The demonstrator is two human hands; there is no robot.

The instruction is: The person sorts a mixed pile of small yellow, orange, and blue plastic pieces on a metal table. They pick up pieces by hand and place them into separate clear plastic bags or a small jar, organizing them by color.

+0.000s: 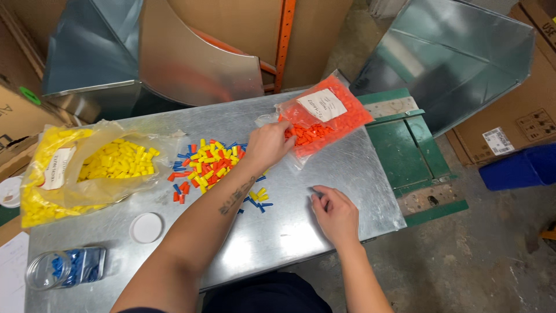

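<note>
My left hand (pixel 267 145) reaches across the metal table (pixel 278 232) to the mouth of a clear plastic bag (pixel 327 113) holding orange wire connectors. Its fingers are bunched at the bag's opening, and their tips are hidden by the plastic. Just left of that hand lies a loose pile of yellow, orange, red and blue connectors (pixel 209 163). My right hand (pixel 336 215) rests on the table near the front right edge with its fingers curled under. Nothing shows in it.
A big bag of yellow connectors (pixel 87 168) lies at the table's left. A white lid (pixel 146 227) and a clear jar of blue connectors (pixel 66 268) sit at the front left. Sheet-metal duct pieces (pixel 156 52) stand behind, a green stand (pixel 405 150) is to the right, and cardboard boxes are all around.
</note>
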